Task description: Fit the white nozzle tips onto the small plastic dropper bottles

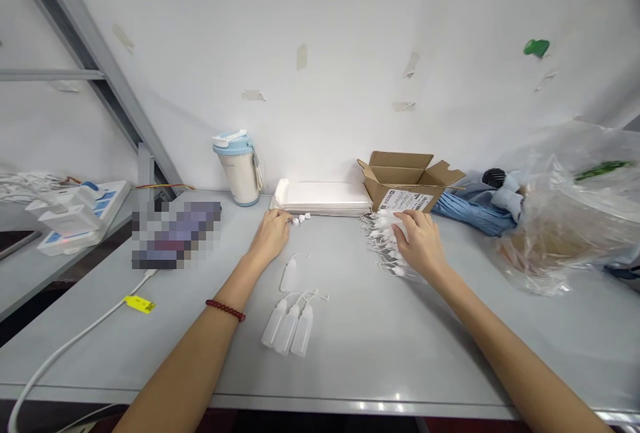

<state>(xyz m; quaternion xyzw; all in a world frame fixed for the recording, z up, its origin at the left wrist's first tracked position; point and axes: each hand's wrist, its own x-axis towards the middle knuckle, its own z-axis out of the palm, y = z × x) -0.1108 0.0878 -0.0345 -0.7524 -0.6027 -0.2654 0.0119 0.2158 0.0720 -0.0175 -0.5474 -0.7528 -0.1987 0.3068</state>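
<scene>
Small clear plastic squeeze bottles (287, 330) with thin looped straps lie in a group of three at the front middle. A single squeeze bottle (289, 276) lies just behind them. My left hand (271, 233) has its fingers curled together beside a few small white caps (301, 218); what its fingertips hold, if anything, is hidden. My right hand (421, 240) is over a row of several squeeze bottles (393, 246), thumb and index finger apart at their white tops. Its palm partly covers the bottle bodies.
Behind my hands are a flat white stack (327, 197) and an open cardboard box (403, 180). A tumbler (240, 170) stands back left, near a blurred-out device (175, 236) and white cable (85, 330). Blue cloth (473, 213) and a clear plastic bag (565, 233) lie right.
</scene>
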